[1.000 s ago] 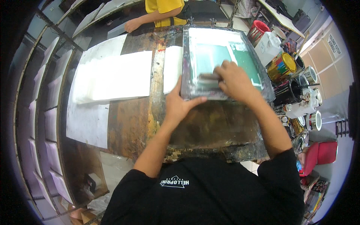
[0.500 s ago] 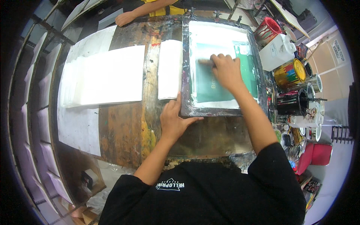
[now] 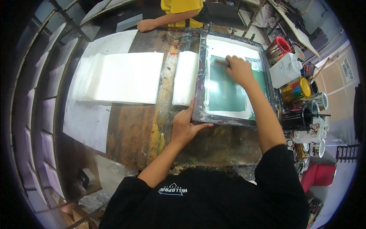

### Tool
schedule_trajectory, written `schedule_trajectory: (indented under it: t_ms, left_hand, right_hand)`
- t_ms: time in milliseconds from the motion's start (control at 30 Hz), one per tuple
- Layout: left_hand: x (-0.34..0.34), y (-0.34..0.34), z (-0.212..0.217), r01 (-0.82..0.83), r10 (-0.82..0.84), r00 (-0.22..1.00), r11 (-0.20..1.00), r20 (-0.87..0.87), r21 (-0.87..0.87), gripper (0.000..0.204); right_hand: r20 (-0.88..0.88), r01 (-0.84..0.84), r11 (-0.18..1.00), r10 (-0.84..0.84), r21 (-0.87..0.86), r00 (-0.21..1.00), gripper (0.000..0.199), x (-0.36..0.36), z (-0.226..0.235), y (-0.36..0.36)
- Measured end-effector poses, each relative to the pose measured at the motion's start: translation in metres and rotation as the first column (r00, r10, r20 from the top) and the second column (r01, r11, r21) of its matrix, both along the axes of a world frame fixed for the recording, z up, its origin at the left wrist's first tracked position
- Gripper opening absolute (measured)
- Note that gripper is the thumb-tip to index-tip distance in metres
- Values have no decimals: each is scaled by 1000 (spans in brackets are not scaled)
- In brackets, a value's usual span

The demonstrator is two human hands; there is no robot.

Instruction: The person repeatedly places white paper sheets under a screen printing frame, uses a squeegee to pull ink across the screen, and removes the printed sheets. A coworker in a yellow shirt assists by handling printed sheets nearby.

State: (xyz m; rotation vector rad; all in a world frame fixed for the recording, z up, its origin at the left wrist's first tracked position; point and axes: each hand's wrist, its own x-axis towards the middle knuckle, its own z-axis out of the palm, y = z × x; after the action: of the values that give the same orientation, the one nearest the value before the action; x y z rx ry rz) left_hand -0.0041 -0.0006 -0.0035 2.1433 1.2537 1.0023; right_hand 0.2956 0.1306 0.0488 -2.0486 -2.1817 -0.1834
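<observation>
A screen-printing frame (image 3: 197, 86) with a dark, paint-marked border lies at the right of the table. Its mesh carries a green area (image 3: 223, 99) with faint lettering, edged in white. My left hand (image 3: 183, 128) is at the frame's near left corner, index finger along the left side and thumb along the near edge, spread apart. Over the upper part of the green area is my right hand (image 3: 240, 70), its fingers curled. A dark, blurred shape juts from it to the left; whether that is a finger or a small held thing is unclear.
White paper stacks (image 3: 126, 78) and a narrower stack (image 3: 185, 78) lie left of the frame. Paint cans (image 3: 295, 91), a white jug (image 3: 285, 70) and a red bucket (image 3: 278, 47) crowd the right edge. Across the table, another person's hand (image 3: 146, 25) rests. Shelving (image 3: 53, 107) stands left.
The whole view has shifted, so the table sits lower and further right. My right hand has slid slightly toward the frame's far end. My left hand stays at the corner.
</observation>
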Motion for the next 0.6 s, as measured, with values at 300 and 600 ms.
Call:
schedule_trajectory:
  t_ms: [300, 600]
  left_hand:
    - [8, -1, 17, 70, -37, 965, 990, 259, -121, 106]
    - [38, 60, 100, 125, -257, 666, 964, 701, 234, 82]
  right_hand:
    - [-95, 3, 1000, -3, -4, 996, 44, -78, 68, -171]
    - [47, -41, 811, 17, 584, 999, 62, -66, 170, -102]
